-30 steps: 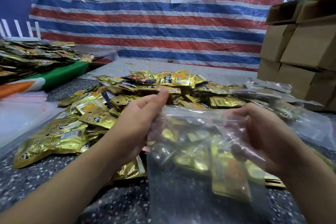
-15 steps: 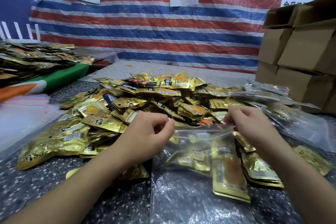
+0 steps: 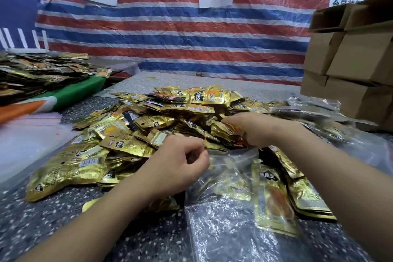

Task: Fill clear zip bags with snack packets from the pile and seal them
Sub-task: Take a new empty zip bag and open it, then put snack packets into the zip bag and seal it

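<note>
Gold snack packets (image 3: 170, 125) heaped just behind clear zip bag (image 3: 229, 208); left hand (image 3: 180, 166) pinches bag mouth at left corner; right hand (image 3: 257, 130) closes on packets in pile; hold mouth open, feed handful in flat.

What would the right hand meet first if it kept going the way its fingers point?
The right hand points leftward into the pile of gold snack packets; its fingertips look already among them, so packets come first, though depth is uncertain.

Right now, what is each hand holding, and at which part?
Left hand pinches the clear zip bag at its mouth edge. Right hand closes on gold packets in the pile.
</note>
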